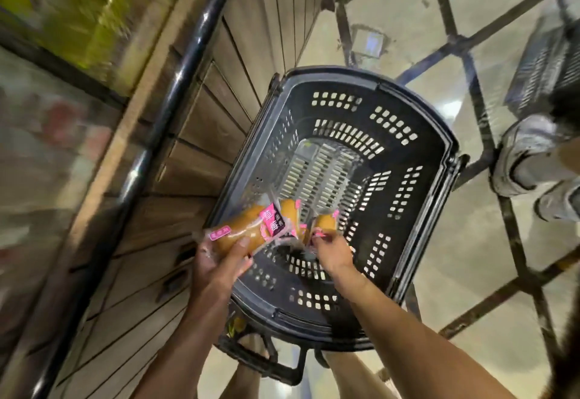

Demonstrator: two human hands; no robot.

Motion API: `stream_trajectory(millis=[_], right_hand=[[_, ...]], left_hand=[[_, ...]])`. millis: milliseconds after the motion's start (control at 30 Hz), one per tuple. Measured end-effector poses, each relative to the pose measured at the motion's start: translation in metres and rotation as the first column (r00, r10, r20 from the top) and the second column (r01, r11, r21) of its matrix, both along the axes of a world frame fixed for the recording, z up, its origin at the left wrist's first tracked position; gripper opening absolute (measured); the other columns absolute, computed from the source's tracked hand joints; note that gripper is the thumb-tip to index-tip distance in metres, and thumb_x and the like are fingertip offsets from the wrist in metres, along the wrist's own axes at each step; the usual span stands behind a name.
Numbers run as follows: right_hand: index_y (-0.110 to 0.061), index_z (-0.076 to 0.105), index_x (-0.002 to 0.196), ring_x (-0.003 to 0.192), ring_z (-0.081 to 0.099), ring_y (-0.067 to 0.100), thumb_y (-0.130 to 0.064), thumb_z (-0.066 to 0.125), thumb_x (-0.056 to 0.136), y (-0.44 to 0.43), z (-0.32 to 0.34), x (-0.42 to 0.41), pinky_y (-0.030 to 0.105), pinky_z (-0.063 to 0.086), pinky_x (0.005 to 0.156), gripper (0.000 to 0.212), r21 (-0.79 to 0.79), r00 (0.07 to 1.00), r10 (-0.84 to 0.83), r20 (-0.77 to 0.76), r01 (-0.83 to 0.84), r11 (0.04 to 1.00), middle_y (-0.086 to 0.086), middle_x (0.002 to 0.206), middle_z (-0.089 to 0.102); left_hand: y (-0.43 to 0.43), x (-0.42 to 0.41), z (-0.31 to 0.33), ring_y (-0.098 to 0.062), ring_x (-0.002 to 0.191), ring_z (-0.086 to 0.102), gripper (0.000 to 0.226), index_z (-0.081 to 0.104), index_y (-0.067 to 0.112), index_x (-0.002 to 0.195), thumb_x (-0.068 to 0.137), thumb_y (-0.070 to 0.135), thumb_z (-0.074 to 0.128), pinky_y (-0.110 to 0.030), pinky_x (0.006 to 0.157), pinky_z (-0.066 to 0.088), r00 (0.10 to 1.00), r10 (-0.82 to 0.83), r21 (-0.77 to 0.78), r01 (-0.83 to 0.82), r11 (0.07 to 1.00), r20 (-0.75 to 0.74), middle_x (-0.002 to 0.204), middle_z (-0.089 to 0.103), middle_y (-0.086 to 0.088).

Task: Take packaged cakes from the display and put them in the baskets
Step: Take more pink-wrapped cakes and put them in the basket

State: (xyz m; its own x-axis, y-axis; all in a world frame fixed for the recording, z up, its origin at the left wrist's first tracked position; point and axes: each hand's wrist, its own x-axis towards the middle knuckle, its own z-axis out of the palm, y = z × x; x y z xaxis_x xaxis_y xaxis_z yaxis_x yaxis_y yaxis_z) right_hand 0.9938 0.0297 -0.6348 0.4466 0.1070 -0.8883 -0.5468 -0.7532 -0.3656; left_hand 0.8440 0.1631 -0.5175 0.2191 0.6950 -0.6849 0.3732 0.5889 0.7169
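Note:
A black plastic basket (417,135) stands on the floor below me, its slotted bottom bare. My left hand (216,260) grips a long golden packaged cake (241,229) with a pink label, held over the basket's near left rim. My right hand (332,251) pinches the wrapper edge of a smaller packaged cake (324,221) inside the basket's near end. A third piece of cake (288,207) shows between them; whether it is a separate pack I cannot tell.
The display's wooden slatted front (194,153) and a black rail (175,84) run along the left. A second black basket (546,62) sits at the upper right. Another person's white shoes (530,160) stand right of the basket. My own legs show under the basket's handle (266,364).

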Motion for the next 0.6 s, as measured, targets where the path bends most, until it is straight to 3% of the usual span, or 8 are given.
stream_trajectory(millis=[100,200,267,333,433,500,533,600], right_hand=[[-0.015,0.068,0.116,0.114,0.066,0.024,-0.048,0.059,0.098,0.005,0.070,-0.017,0.041,0.049,0.103,0.038,0.318,0.929,-0.137,-0.344,0.252,0.914,0.018,0.122,0.070],[-0.024,0.065,0.128,0.118,0.065,0.015,-0.067,0.065,0.078,0.007,0.103,-0.035,0.040,0.046,0.102,0.066,0.423,0.884,-0.077,-0.460,0.294,0.857,-0.003,0.121,0.073],[-0.019,0.065,0.129,0.117,0.066,0.016,-0.061,0.070,0.082,0.010,0.112,-0.041,0.038,0.044,0.101,0.063,0.449,0.876,-0.121,-0.468,0.353,0.820,-0.004,0.121,0.073],[-0.009,0.064,0.129,0.119,0.065,0.023,-0.050,0.073,0.089,0.015,0.114,-0.043,0.040,0.045,0.101,0.058,0.453,0.858,-0.185,-0.479,0.422,0.786,0.005,0.124,0.072],[-0.009,0.065,0.129,0.119,0.065,0.020,-0.036,0.069,0.094,0.021,0.110,-0.036,0.035,0.049,0.099,0.045,0.439,0.802,-0.295,-0.520,0.547,0.713,0.008,0.127,0.071],[-0.010,0.065,0.129,0.115,0.067,0.020,-0.032,0.065,0.097,0.023,0.098,-0.027,0.034,0.053,0.095,0.039,0.417,0.756,-0.346,-0.556,0.614,0.671,0.010,0.126,0.071],[-0.010,0.065,0.129,0.113,0.069,0.020,-0.031,0.064,0.098,0.021,0.088,-0.021,0.034,0.054,0.094,0.037,0.407,0.749,-0.359,-0.556,0.623,0.668,0.010,0.123,0.072],[-0.008,0.064,0.122,0.099,0.074,0.019,-0.030,0.068,0.096,0.017,0.063,-0.010,0.037,0.055,0.092,0.034,0.365,0.771,-0.390,-0.503,0.598,0.713,0.005,0.104,0.078]], left_hand=[[-0.012,0.014,0.011,-0.020,0.109,0.073,0.055,0.059,0.017,0.131,0.080,0.025,0.076,-0.042,0.093,0.056,0.997,0.047,-0.101,-0.041,0.994,0.062,0.122,0.074,-0.002],[-0.026,0.023,0.021,-0.022,0.114,0.072,0.048,0.061,0.011,0.135,0.090,0.021,0.076,-0.044,0.099,0.054,0.992,0.048,-0.194,-0.025,0.981,0.114,0.125,0.074,-0.008],[-0.033,0.026,0.025,-0.025,0.118,0.070,0.051,0.062,0.013,0.135,0.088,0.024,0.077,-0.045,0.103,0.051,0.989,0.027,-0.206,0.004,0.979,0.147,0.126,0.073,-0.009],[-0.033,0.028,0.025,-0.024,0.120,0.069,0.049,0.063,0.018,0.134,0.088,0.027,0.073,-0.044,0.102,0.052,0.989,-0.032,-0.182,0.059,0.982,0.147,0.126,0.074,-0.006],[-0.025,0.023,0.014,-0.020,0.121,0.068,0.053,0.061,0.030,0.136,0.088,0.041,0.080,-0.050,0.106,0.051,0.959,-0.273,-0.097,0.279,0.955,0.072,0.128,0.072,0.000],[-0.017,0.016,0.007,-0.014,0.124,0.063,0.070,0.054,0.036,0.141,0.079,0.060,0.076,-0.044,0.105,0.052,0.869,-0.477,0.079,0.488,0.869,-0.130,0.134,0.067,0.005],[-0.011,0.011,0.004,-0.013,0.127,0.058,0.075,0.052,0.034,0.144,0.079,0.065,0.070,-0.038,0.105,0.050,0.795,-0.530,0.221,0.597,0.772,-0.297,0.140,0.061,0.006],[0.003,-0.002,-0.004,-0.020,0.137,0.048,0.067,0.053,0.024,0.146,0.088,0.056,0.062,-0.039,0.109,0.045,0.634,-0.491,0.484,0.773,0.411,-0.597,0.148,0.053,0.001]])
